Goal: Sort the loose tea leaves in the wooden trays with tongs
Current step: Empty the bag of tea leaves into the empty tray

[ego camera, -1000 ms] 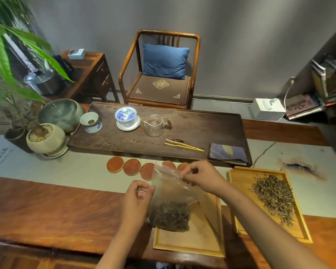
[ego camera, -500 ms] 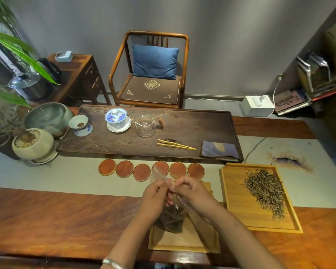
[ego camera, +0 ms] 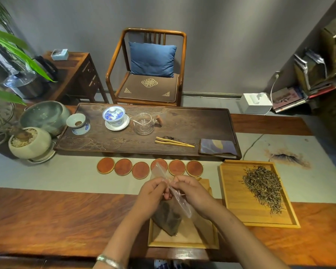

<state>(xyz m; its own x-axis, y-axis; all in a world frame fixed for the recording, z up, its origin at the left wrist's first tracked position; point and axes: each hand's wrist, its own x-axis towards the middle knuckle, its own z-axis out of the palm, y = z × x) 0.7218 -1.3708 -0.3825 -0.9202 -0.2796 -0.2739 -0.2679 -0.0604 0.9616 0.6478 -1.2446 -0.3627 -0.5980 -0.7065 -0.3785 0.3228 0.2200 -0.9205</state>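
A clear plastic bag with dark tea leaves in its bottom hangs over the near wooden tray. My left hand and my right hand both pinch the bag's top edge, close together. A second wooden tray to the right holds a pile of loose tea leaves. Bamboo tongs lie on the dark tea tray beyond, touched by neither hand.
Several round red coasters line the table runner. On the dark tray stand a blue-and-white lidded cup, a glass pitcher, a small cup and a folded cloth. Bowls and a plant pot sit at left, with a chair behind.
My hands have come together at the bag's top, and the bag now hangs narrower between them. The camera view has shifted slightly.
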